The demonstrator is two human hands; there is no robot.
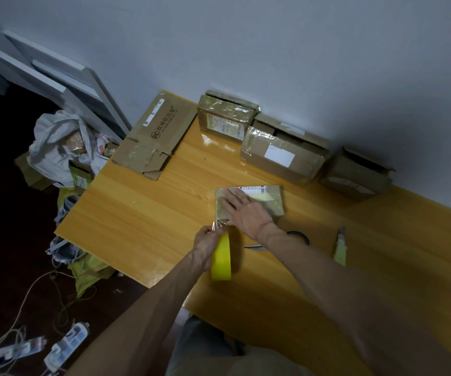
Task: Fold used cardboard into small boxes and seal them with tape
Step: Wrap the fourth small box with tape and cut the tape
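Observation:
A small flat cardboard box point(269, 198) wrapped in shiny tape lies on the wooden table point(148, 213). My right hand point(246, 211) presses flat on its top with straight fingers. My left hand point(208, 240) grips a yellow roll of tape point(221, 260) just in front of the box. A clear strip of tape point(219, 225) runs from the roll to the box's near left corner.
A flattened carton point(156, 134) lies at the table's far left. Three taped boxes point(225, 116) point(284, 150) point(357, 172) stand along the wall. Scissors point(297, 237) and a yellow utility knife point(340, 246) lie right of my arm. Bags and cables litter the floor point(56, 147).

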